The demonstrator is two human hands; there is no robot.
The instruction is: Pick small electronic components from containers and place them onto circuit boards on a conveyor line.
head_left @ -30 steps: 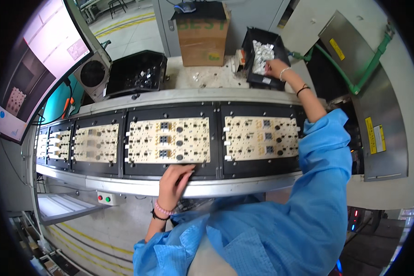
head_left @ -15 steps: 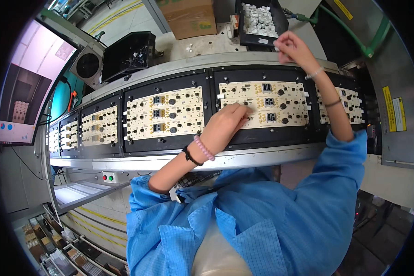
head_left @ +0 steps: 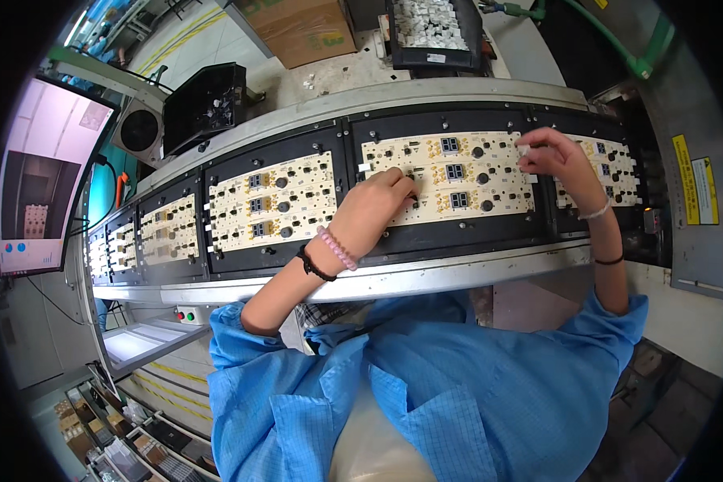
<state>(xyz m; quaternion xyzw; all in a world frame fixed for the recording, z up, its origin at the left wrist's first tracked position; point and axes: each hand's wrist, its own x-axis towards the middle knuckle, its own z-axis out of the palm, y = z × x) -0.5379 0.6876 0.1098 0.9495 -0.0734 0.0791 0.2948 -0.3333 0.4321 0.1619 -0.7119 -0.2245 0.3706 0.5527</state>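
My left hand (head_left: pixel 375 201) rests over the left part of a group of cream circuit boards (head_left: pixel 422 181), its fingers curled down. Whatever lies under those fingertips is hidden. My right hand (head_left: pixel 561 165) is at the right edge of the same boards, thumb and forefinger pinched at a small white connector (head_left: pixel 525 150). The boards lie in a black tray frame (head_left: pixel 450 235) and carry dark digit displays, round black parts and small yellow parts. Another white connector (head_left: pixel 365 167) sits at their left edge, beside my left hand.
More framed boards (head_left: pixel 269 201) line the conveyor to the left, and others (head_left: pixel 614 173) to the right. Beyond its rail stand a black bin of white connectors (head_left: pixel 434 58), a black bin of dark parts (head_left: pixel 209 108) and a cardboard box (head_left: pixel 301 32). A monitor (head_left: pixel 36 185) stands at far left.
My right hand has come down and toward me, from beside the bin of white connectors to the boards' right edge. My left hand stays over the boards' left part. The view has shifted slightly.
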